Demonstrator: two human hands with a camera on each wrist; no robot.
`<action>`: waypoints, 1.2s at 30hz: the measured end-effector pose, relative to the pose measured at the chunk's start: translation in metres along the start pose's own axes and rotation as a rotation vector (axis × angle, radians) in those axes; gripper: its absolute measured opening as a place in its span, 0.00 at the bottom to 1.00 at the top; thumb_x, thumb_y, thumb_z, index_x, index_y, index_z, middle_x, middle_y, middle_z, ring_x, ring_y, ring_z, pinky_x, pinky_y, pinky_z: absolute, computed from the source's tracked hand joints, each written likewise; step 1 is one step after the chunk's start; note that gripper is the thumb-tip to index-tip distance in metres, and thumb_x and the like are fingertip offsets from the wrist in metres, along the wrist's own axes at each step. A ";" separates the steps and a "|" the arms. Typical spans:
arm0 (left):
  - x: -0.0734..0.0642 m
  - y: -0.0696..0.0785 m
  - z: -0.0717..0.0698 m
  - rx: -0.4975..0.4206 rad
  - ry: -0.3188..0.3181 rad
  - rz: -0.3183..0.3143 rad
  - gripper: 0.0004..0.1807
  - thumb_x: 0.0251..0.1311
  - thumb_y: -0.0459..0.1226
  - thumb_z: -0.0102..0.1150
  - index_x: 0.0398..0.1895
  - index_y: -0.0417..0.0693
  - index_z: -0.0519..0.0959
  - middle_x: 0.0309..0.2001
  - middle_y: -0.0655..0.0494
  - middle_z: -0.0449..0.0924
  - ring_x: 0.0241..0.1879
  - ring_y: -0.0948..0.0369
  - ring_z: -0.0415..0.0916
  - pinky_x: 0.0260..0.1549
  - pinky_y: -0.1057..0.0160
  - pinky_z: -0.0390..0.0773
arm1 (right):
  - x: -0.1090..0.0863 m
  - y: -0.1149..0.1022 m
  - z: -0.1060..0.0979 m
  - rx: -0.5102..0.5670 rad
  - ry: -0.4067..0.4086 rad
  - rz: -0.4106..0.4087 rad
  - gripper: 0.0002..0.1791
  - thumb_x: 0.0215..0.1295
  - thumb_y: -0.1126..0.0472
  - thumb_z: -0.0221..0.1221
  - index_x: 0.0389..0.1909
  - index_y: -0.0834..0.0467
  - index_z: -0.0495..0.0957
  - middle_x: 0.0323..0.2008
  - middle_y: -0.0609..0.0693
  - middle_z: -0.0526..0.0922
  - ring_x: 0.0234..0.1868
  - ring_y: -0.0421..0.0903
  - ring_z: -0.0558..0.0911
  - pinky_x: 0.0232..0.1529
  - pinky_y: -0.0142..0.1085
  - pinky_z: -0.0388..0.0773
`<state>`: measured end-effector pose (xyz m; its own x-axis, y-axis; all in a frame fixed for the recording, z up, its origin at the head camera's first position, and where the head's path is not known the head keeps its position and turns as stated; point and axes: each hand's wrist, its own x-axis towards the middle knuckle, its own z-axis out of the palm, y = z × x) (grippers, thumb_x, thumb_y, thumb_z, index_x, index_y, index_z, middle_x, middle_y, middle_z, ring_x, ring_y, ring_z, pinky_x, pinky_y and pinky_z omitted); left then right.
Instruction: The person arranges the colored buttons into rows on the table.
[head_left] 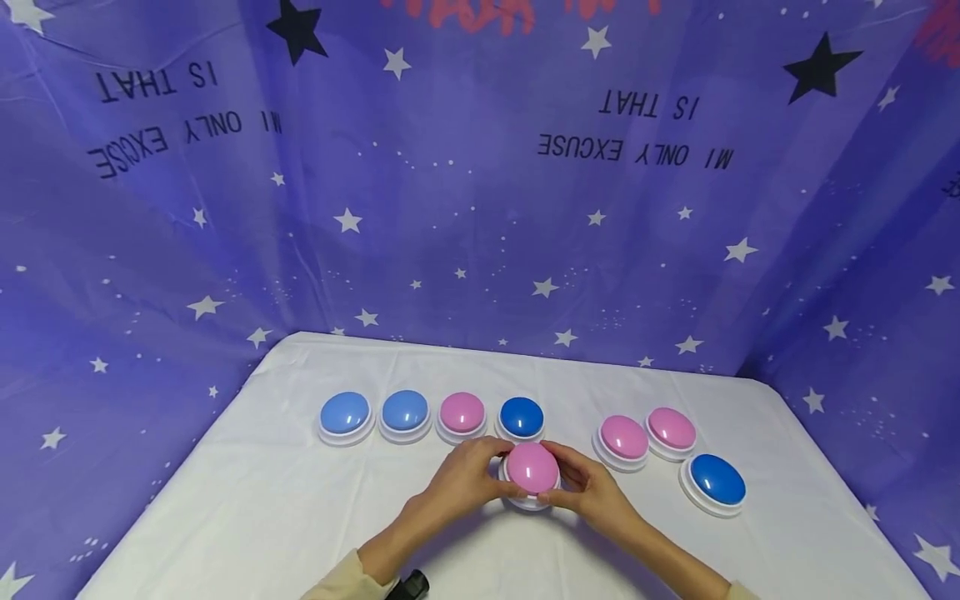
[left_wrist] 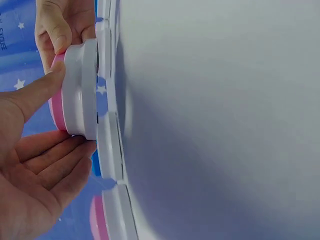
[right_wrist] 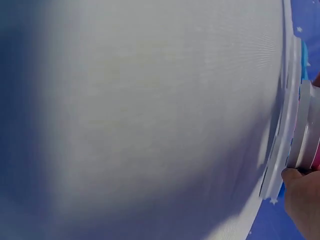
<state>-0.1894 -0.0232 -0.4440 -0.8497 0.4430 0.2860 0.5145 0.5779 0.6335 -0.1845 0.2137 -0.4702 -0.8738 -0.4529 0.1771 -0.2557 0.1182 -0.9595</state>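
Observation:
A pink domed push button (head_left: 532,468) with a white base is held between both hands, raised off the table. From the left, my left hand (head_left: 461,482) grips it; the left wrist view shows the thumb on the pink rim and the fingers by the base (left_wrist: 80,92). My right hand (head_left: 596,493) grips the opposite side with thumb and fingers. Only part of the right hand (right_wrist: 304,202) and the button's white base (right_wrist: 305,127) appear in the right wrist view. Just behind the held button stands a dark blue button (head_left: 521,416).
Two light blue buttons (head_left: 406,409) and a pink button (head_left: 462,412) continue the row leftward. To the right stand two more pink buttons (head_left: 625,437) and a blue button (head_left: 717,479). A white cloth (head_left: 300,500) covers the table; a purple starred curtain (head_left: 465,242) hangs around it.

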 end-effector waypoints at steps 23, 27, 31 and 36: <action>-0.001 -0.021 0.006 -0.046 -0.034 0.012 0.26 0.42 0.42 0.81 0.47 0.46 0.85 0.41 0.61 0.86 0.44 0.61 0.80 0.49 0.61 0.77 | 0.008 0.011 0.010 -0.011 -0.018 0.060 0.40 0.54 0.70 0.72 0.67 0.72 0.65 0.64 0.69 0.69 0.70 0.64 0.62 0.65 0.29 0.61; -0.001 -0.021 0.004 -0.046 -0.044 -0.002 0.27 0.42 0.43 0.81 0.48 0.45 0.85 0.42 0.61 0.85 0.46 0.60 0.80 0.50 0.60 0.77 | 0.007 0.010 0.010 -0.026 -0.012 0.082 0.41 0.54 0.69 0.72 0.67 0.71 0.65 0.65 0.68 0.69 0.71 0.63 0.61 0.66 0.32 0.60; -0.001 -0.019 0.003 -0.017 -0.043 -0.002 0.31 0.41 0.45 0.81 0.50 0.42 0.83 0.44 0.57 0.85 0.47 0.58 0.80 0.51 0.57 0.77 | 0.006 0.008 0.009 -0.049 -0.017 0.095 0.42 0.55 0.67 0.72 0.69 0.71 0.63 0.67 0.68 0.67 0.71 0.63 0.60 0.67 0.38 0.58; 0.002 -0.013 0.003 -0.014 -0.006 -0.026 0.36 0.44 0.46 0.80 0.56 0.38 0.80 0.51 0.50 0.83 0.54 0.53 0.78 0.56 0.52 0.74 | 0.001 0.004 0.005 -0.109 0.010 0.100 0.43 0.56 0.63 0.72 0.70 0.70 0.63 0.69 0.67 0.66 0.71 0.63 0.61 0.67 0.44 0.59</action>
<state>-0.1975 -0.0281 -0.4537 -0.8618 0.4323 0.2653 0.4909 0.5792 0.6509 -0.1851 0.2095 -0.4752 -0.9013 -0.4248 0.0844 -0.2099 0.2578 -0.9431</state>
